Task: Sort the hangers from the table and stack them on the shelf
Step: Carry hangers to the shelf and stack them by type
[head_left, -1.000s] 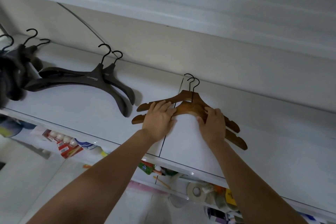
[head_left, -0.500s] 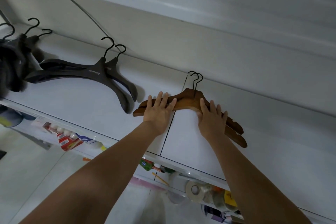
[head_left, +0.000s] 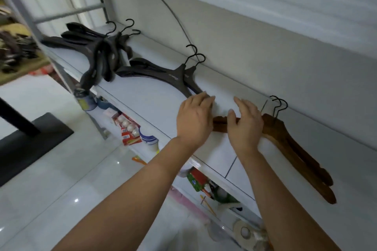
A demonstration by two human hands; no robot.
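Two bare hands reach forward over a white shelf (head_left: 155,100) fixed along a pale wall (head_left: 265,47). The left hand (head_left: 193,122) is palm down above the middle of the shelf, fingers straight and close together, grasping nothing; its fingertips lie just beside the tip of one black hanger arm. The right hand (head_left: 245,128) is also released, fingers straight, spread over the left arm of two brown wooden hangers (head_left: 289,140); whether the palm touches the wood cannot be told. These brown hangers lie flat on the right part of the shelf, stacked one on the other, their black hooks pointing to the shelf's back edge. On the shelf's left part lies a pair of black hangers (head_left: 163,74), stacked, hooks to the back. At the shelf's far left end sits a looser pile of black hangers (head_left: 102,47). Under the shelf, a lower level holds small clutter, among it a roll of tape (head_left: 243,231).
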